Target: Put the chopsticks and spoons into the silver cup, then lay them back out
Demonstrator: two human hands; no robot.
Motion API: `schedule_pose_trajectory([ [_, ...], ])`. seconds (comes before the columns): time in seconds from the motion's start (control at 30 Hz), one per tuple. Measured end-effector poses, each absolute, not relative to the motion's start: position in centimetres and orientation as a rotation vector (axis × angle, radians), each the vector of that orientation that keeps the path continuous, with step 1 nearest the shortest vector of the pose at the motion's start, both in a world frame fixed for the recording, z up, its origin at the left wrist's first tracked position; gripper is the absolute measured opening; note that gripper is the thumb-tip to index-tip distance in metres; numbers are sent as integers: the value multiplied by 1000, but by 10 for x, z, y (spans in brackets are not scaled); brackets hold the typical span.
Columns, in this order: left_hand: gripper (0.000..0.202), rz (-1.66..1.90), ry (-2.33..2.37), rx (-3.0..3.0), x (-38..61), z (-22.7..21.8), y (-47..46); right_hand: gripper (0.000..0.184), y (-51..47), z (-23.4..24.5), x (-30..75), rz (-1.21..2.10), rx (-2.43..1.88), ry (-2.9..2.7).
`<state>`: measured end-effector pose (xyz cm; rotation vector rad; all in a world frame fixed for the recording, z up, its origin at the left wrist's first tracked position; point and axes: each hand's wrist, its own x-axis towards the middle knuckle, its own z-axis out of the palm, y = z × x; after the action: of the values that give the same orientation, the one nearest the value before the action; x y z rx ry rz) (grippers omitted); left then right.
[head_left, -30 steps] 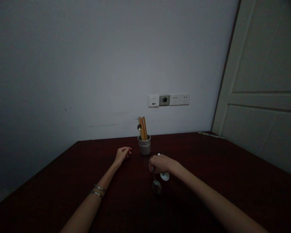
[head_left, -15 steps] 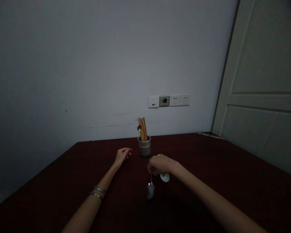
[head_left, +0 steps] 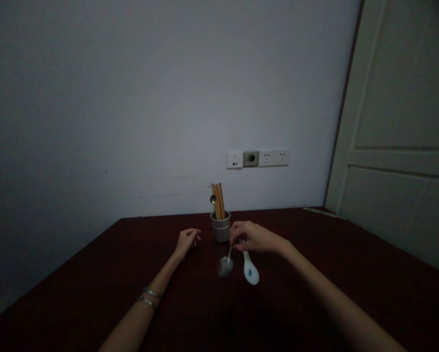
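My right hand [head_left: 254, 236] pinches the handle of a metal spoon [head_left: 226, 265], whose bowl hangs down toward me just over the dark red table [head_left: 315, 283]. Right of it a white ceramic spoon with a blue mark [head_left: 250, 269] lies flat on the table. Just behind stands a grey cup [head_left: 220, 227] holding wooden chopsticks [head_left: 218, 201] and a small metal spoon. My left hand [head_left: 186, 241] rests on the table left of the cup, fingers loosely curled, holding nothing.
A white wall with a row of sockets [head_left: 258, 158] runs behind the table. A pale door [head_left: 403, 146] stands at the right, close to the table's far right corner.
My right hand has lifted the metal spoon and carried it forward toward the cup, uncovering the ceramic spoon. My left hand has stayed put. The view has tilted slightly.
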<state>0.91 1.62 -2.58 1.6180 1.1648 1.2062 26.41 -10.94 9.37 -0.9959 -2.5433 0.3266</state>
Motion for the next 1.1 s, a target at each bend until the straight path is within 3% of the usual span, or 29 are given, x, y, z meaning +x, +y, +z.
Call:
schedule_pose_trajectory([
  [0.3,31,1230,1180,1609,10,-26,17,10,-102,86,261,576,-943,-2250],
  [0.53,32,1227,1198,1605,10,-26,17,23,-94,80,253,1017,-934,-1762],
  [1.1,33,1226,1195,1599,11,-21,11,31,-86,63,231,1106,-982,-1352],
])
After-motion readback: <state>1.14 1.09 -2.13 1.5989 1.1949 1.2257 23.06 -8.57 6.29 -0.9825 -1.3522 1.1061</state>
